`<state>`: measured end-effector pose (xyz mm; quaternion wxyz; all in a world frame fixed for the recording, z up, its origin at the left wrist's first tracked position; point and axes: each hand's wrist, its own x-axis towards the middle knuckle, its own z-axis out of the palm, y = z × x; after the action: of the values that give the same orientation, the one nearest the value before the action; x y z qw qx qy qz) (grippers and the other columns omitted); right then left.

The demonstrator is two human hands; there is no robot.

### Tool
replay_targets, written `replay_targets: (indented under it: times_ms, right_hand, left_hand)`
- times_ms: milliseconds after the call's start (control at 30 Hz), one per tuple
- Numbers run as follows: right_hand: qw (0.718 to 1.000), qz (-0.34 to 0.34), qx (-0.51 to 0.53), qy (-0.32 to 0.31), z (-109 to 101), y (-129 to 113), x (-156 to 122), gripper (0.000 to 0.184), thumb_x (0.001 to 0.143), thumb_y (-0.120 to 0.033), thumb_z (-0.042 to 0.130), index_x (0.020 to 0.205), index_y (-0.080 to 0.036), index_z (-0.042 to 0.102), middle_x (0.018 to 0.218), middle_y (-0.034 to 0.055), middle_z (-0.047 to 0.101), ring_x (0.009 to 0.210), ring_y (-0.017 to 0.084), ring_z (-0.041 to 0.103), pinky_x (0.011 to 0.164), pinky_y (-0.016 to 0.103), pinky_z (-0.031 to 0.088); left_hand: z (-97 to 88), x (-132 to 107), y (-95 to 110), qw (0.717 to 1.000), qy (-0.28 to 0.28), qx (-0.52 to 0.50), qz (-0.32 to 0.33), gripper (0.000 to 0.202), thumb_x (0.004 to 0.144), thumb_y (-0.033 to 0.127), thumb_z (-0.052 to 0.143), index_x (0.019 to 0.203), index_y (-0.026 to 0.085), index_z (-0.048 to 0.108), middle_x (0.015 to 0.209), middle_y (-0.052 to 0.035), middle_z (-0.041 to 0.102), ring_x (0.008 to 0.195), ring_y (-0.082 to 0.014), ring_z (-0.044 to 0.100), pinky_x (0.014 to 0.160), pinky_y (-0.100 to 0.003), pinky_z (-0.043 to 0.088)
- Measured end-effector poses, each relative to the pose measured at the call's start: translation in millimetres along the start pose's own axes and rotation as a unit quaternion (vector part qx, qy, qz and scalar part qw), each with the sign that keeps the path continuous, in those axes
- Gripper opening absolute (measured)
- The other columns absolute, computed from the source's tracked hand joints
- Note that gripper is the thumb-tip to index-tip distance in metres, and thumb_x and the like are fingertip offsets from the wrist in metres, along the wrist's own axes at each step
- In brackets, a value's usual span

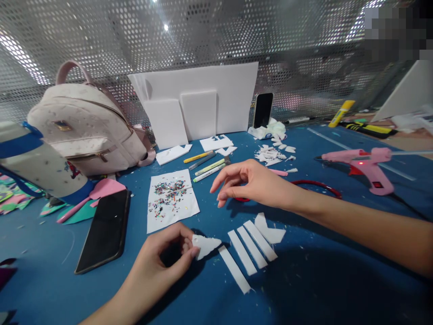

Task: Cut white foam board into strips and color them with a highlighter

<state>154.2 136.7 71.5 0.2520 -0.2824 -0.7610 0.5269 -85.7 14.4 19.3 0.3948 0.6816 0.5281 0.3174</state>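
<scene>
My left hand (165, 262) pinches a small white foam triangle (205, 246) with a rough edge and a small round mark near the fingers. Just right of its tip lie several white foam strips (241, 253) side by side, slanting, and beyond them a notched, tail-shaped foam piece (269, 229). My right hand (246, 183) hovers above the table behind the strips, fingers loosely bent and apart from the thumb, with nothing visible in it. Beneath it, a red handle-like loop (318, 184) is partly covered by the wrist and forearm.
A paper with colourful sequins (189, 205), pens (206, 164) and a dark phone (104, 230) lie left of centre. A pink glue gun (365, 162) with a lit red light is at right. Foam scraps (269, 154), foam boards (199, 115), a backpack (91, 126) and a tumbler (37, 162) stand around.
</scene>
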Motion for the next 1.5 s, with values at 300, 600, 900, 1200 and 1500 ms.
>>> replay_targets:
  times_ms: [300,600,900,1200,1500]
  right_hand:
    - [1.000,-0.016,-0.022,0.004,-0.4,-3.1,0.4,0.013,0.087,-0.028,0.070,0.093,-0.018,0.073,0.072,0.0015,0.069,0.064,0.012,0.063,0.057,0.024,0.045]
    - [0.999,-0.040,-0.028,-0.012,-0.2,-2.8,-0.6,0.023,0.101,-0.034,0.052,0.101,-0.021,0.072,0.074,-0.0019,0.051,0.057,0.010,0.040,0.053,0.025,0.029]
    - [0.997,-0.025,0.028,-0.069,2.0,-0.9,-1.4,0.025,0.104,-0.027,0.047,0.114,-0.027,0.070,0.081,-0.0018,0.050,0.067,0.011,0.041,0.061,0.024,0.033]
    - [0.992,0.032,0.099,-0.066,3.4,1.3,-0.3,0.026,0.074,-0.022,0.085,0.094,-0.018,0.069,0.075,0.0004,0.074,0.073,0.012,0.069,0.073,0.023,0.052]
    - [0.989,0.036,0.111,-0.089,3.4,3.0,-0.5,0.022,0.088,-0.015,0.068,0.109,-0.020,0.069,0.089,0.0046,0.079,0.083,0.013,0.073,0.072,0.021,0.052]
  left_hand:
    - [0.7,0.9,0.3,1.000,0.007,0.006,0.005,0.021,0.091,0.039,0.058,0.081,0.021,0.060,0.070,0.0033,0.058,0.065,-0.0100,0.054,0.062,-0.018,0.043]
    - [-1.0,1.8,1.5,1.000,0.008,0.008,0.007,0.021,0.091,0.039,0.058,0.080,0.021,0.060,0.070,0.0034,0.058,0.065,-0.0100,0.054,0.062,-0.018,0.043]
    - [-0.9,-2.0,-2.1,1.000,0.011,0.004,0.002,0.020,0.092,0.038,0.059,0.082,0.021,0.059,0.071,0.0036,0.058,0.067,-0.0101,0.054,0.064,-0.019,0.043]
    - [-1.0,0.5,-0.4,1.000,0.014,0.005,0.007,0.020,0.091,0.039,0.059,0.082,0.021,0.060,0.071,0.0039,0.057,0.067,-0.0098,0.054,0.064,-0.019,0.043]
    - [-0.1,1.6,-0.7,1.000,0.016,0.006,0.006,0.021,0.092,0.040,0.058,0.081,0.022,0.059,0.071,0.0046,0.057,0.066,-0.0091,0.054,0.064,-0.018,0.044]
